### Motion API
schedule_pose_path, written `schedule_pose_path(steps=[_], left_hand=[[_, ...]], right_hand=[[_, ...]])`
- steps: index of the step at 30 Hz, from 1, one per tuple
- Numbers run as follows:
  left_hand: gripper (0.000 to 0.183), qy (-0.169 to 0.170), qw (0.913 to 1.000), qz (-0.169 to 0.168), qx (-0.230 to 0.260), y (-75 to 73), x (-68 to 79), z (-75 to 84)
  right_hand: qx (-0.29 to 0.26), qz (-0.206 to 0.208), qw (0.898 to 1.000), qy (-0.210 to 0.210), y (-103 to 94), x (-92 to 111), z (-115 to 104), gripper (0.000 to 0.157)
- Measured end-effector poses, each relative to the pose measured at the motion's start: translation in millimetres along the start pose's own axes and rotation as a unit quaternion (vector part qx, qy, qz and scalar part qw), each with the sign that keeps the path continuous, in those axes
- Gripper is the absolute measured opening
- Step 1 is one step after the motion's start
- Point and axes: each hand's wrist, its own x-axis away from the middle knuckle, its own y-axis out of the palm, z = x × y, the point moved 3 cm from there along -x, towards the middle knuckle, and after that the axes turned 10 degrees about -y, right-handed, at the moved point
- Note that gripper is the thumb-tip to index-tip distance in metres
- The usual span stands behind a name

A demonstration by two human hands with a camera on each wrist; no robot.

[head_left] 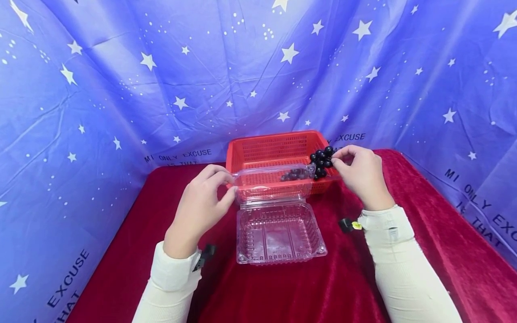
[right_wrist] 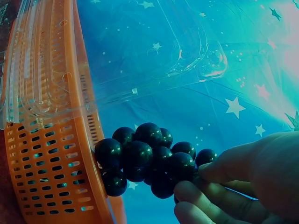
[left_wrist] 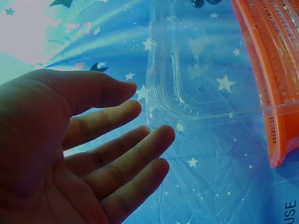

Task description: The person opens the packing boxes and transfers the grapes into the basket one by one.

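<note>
My right hand pinches a bunch of dark grapes by one end between thumb and fingers. In the right wrist view the grapes hang beside the rim of the red plastic basket. A clear plastic clamshell box stands with its lid raised, hinge toward the basket. Close to the lid's left corner is my left hand. Seen from the left wrist, its fingers are loosely bent and spread, holding nothing, with the lid's corner just beyond the fingertips.
The basket stands behind the clamshell, partly seen through the lid, where more dark round shapes show. A dark red velvet cloth covers the table. Blue curtains with white stars hang behind and at both sides.
</note>
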Motion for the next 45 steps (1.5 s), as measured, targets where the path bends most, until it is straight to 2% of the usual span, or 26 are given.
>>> schedule_pose_path(steps=[10,20,33,45], left_hand=[[0.008,0.002,1.0000,0.001,-0.001,0.4,1.4,-0.3],[0.007,0.003,1.0000,0.000,-0.005,1.1,-0.6,0.8],[0.007,-0.006,0.9999,-0.006,-0.006,1.1,1.0,2.0],[0.006,0.002,1.0000,-0.003,-0.004,1.4,0.3,2.7]], right_hand=[[0.014,-0.042,0.999,-0.006,4.4,1,4,0.012],[0.021,-0.052,0.998,-0.014,7.6,-1,5,0.010],[0.036,-0.107,0.994,-0.006,18.3,2,10,0.011],[0.025,-0.101,0.995,-0.005,23.1,1,19,0.010]])
